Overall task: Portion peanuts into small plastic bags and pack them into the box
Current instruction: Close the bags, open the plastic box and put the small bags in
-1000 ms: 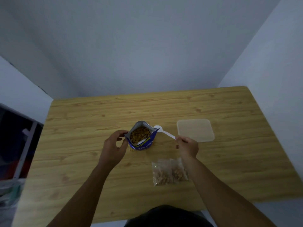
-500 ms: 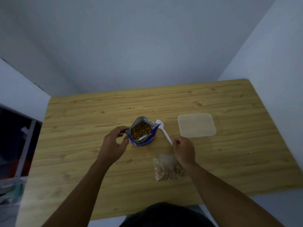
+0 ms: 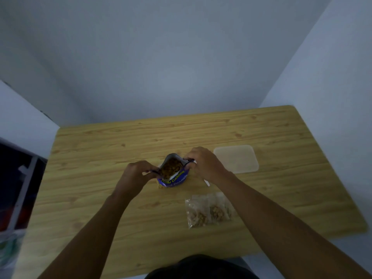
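Note:
A blue peanut bag (image 3: pixel 174 179) stands open in the middle of the wooden table (image 3: pixel 100 178), brown peanuts showing inside. My left hand (image 3: pixel 135 176) pinches its left rim. My right hand (image 3: pixel 203 163) pinches its right rim. A white plastic spoon (image 3: pixel 206 182) lies on the table under my right wrist, mostly hidden. Small clear bags with peanuts (image 3: pixel 208 211) lie flat near the front, right of centre.
A translucent plastic lid or box (image 3: pixel 236 159) lies flat to the right of the peanut bag. Walls close in behind and to the right. A dark shelf area (image 3: pixel 14 188) sits past the table's left edge.
My right hand has let go of the spoon, which now lies on the table, and has moved left to take the peanut bag's right rim. The left hand stays on the left rim.

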`<state>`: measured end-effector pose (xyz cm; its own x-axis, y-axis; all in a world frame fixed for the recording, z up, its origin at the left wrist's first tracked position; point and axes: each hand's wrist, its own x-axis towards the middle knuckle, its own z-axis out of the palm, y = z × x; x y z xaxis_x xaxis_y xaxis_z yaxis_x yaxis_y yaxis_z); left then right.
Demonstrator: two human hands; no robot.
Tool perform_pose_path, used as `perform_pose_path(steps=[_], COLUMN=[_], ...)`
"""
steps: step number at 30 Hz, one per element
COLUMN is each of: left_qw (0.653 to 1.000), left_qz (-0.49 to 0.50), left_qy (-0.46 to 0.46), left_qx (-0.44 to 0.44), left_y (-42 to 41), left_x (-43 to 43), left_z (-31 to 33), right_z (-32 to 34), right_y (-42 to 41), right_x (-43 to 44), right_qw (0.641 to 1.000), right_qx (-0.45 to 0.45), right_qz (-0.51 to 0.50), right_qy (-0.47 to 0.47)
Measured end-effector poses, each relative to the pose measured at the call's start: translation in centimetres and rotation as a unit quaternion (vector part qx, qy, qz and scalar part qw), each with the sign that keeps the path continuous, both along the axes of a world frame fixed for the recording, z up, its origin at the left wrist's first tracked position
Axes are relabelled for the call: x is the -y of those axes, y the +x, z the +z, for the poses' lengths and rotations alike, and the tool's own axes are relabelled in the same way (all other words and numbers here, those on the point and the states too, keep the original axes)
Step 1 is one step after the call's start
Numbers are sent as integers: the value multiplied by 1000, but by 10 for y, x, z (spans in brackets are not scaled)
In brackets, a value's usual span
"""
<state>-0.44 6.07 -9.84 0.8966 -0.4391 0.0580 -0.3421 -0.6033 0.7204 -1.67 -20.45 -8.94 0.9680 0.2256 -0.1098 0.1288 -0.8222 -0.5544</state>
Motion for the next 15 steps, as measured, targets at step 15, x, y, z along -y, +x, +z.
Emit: perform_pose_path(steps=[15], left_qw=[997], left_qz=[43], left_qy=[39], left_qx=[50], left_y=[2], left_x=[3], left_z=[-7], right_z=[-17], right_y=[-15], right_x=[6], right_qw=[994], right_qx=[94], right_qz=[-55], right_qy=[-20])
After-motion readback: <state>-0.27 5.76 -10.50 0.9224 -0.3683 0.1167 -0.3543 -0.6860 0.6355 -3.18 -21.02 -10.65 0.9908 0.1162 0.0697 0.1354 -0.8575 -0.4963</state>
